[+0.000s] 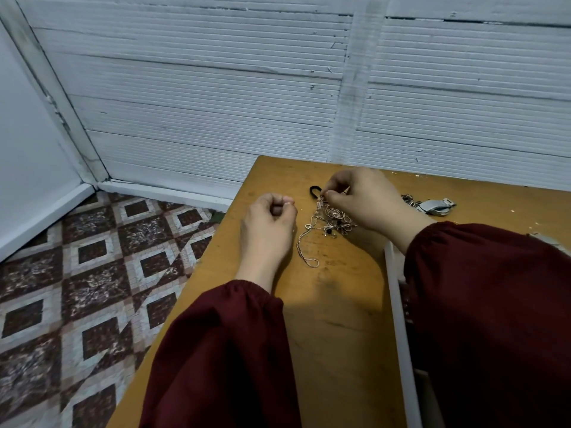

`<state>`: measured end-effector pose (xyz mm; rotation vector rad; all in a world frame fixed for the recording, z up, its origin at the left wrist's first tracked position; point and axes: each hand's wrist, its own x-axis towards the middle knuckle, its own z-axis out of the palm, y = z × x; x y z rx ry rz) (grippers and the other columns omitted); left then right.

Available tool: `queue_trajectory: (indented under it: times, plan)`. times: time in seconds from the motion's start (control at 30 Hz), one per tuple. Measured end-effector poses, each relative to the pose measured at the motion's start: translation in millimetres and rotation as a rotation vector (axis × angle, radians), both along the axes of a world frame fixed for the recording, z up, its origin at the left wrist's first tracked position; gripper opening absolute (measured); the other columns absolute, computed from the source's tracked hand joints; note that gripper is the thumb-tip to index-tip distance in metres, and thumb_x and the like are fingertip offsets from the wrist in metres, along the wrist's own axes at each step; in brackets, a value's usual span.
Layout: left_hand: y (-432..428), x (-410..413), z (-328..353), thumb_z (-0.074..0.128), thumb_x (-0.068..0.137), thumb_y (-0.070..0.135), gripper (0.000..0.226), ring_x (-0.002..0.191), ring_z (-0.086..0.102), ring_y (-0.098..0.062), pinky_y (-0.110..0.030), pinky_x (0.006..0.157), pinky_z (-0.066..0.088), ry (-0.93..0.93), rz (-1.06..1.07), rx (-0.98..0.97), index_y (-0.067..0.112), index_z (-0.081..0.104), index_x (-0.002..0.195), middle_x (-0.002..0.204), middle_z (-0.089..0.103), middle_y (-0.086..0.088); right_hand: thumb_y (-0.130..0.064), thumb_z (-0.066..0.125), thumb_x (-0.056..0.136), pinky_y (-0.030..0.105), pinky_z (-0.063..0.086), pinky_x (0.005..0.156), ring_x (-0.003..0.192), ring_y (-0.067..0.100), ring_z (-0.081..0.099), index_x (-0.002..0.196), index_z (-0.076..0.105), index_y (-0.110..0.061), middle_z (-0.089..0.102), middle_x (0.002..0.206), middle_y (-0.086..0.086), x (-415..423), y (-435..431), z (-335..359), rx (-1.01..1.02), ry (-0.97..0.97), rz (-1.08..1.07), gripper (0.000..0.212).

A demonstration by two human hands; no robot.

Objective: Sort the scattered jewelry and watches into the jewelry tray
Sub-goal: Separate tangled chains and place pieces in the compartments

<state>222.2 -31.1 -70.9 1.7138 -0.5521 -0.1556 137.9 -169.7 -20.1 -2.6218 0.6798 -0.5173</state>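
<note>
I see my right hand with fingers pinching the top of the tangled chains, which trail down onto the tabletop below them, while my left hand, just left, has its fingers curled, apparently holding nothing.

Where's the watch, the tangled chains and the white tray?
watch [436, 207]: head view, on its grey strap.
tangled chains [335, 215]: head view, middle of the tangle.
white tray [400, 319]: head view, on its left rim.
</note>
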Motion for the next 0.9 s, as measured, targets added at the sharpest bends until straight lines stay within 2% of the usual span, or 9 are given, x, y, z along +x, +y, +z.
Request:
queue_trajectory:
  times: [0.1,0.2,0.3,0.4,0.5,0.6,0.73,0.83,0.9]
  plan:
    - [0,-1,2,0.062,0.085,0.015,0.013,0.045,0.05,0.001,-0.023,0.058,0.042,0.045,-0.013,-0.052,0.025,0.061,0.077,0.062,0.057,0.011,-0.022,0.061,0.086,0.022,0.038,0.055,0.059,0.005,0.051,0.085,0.068,-0.023,0.065,0.077,-0.006,-4,3,4,0.108,-0.017,0.007,0.008]
    - [1,-5,5,0.063,0.084,0.01,0.014,0.043,0.048,0.002,-0.02,0.053,0.039,0.093,-0.023,-0.108,0.023,0.062,0.078,0.061,0.055,0.011,-0.02,0.061,0.088,0.02,0.04,0.055,0.063,0.005,0.054,0.087,0.07,-0.02,0.062,0.073,-0.01,-10,7,8,0.165,-0.03,0.012,0.008]
    - [4,-8,9,0.065,0.084,0.007,0.012,0.051,0.054,-0.003,-0.02,0.054,0.044,0.153,-0.04,-0.172,0.019,0.064,0.08,0.068,0.062,0.001,-0.022,0.063,0.089,0.021,0.046,0.066,0.075,0.008,0.058,0.091,0.073,-0.017,0.064,0.078,-0.008,-17,9,12,0.215,-0.049,0.021,0.011]
    - [8,-14,11,0.066,0.085,0.008,0.006,0.07,0.063,-0.01,-0.023,0.068,0.052,0.176,-0.079,-0.201,0.013,0.068,0.086,0.08,0.07,-0.008,-0.023,0.063,0.09,0.018,0.038,0.058,0.063,0.001,0.051,0.093,0.073,-0.018,0.058,0.068,-0.013,-29,11,14,0.24,-0.049,0.03,0.012]
    - [13,-27,16,0.064,0.087,0.005,0.007,0.068,0.063,-0.003,-0.012,0.063,0.049,0.17,-0.132,-0.226,0.011,0.068,0.087,0.078,0.07,-0.004,-0.016,0.067,0.088,0.019,0.045,0.056,0.054,0.005,0.051,0.089,0.071,-0.015,0.057,0.061,-0.008,-42,15,14,0.355,-0.1,0.01,0.004]
    - [17,-41,22,0.063,0.087,0.002,0.008,0.066,0.063,0.002,-0.009,0.062,0.047,0.156,-0.175,-0.264,0.009,0.066,0.087,0.077,0.069,-0.005,-0.008,0.07,0.084,0.023,0.052,0.06,0.051,0.006,0.055,0.079,0.067,-0.014,0.06,0.06,-0.002,-58,20,14,0.492,-0.192,-0.004,0.008]
    - [24,-59,30,0.06,0.088,-0.002,0.009,0.059,0.063,0.002,-0.012,0.051,0.047,0.272,-0.212,-0.37,-0.002,0.065,0.096,0.073,0.068,-0.006,-0.005,0.071,0.082,0.031,0.057,0.073,0.062,0.013,0.06,0.077,0.069,-0.017,0.065,0.068,0.002,-80,25,16,0.622,-0.268,-0.015,0.013]
    - [27,-71,30,0.062,0.088,0.0,0.009,0.069,0.065,-0.002,-0.015,0.058,0.05,0.237,-0.224,-0.336,0.006,0.068,0.087,0.071,0.072,0.0,-0.001,0.07,0.081,0.034,0.058,0.08,0.071,0.017,0.064,0.085,0.072,-0.013,0.07,0.079,0.006,-97,29,19,0.673,-0.31,-0.018,0.012]
    - [29,-80,29,0.062,0.088,0.002,0.011,0.072,0.065,-0.003,-0.024,0.066,0.052,0.243,-0.229,-0.312,0.01,0.068,0.085,0.072,0.072,0.0,0.002,0.068,0.081,0.034,0.058,0.081,0.074,0.018,0.064,0.088,0.072,-0.01,0.07,0.082,0.009,-109,33,24,0.687,-0.333,-0.011,0.014]
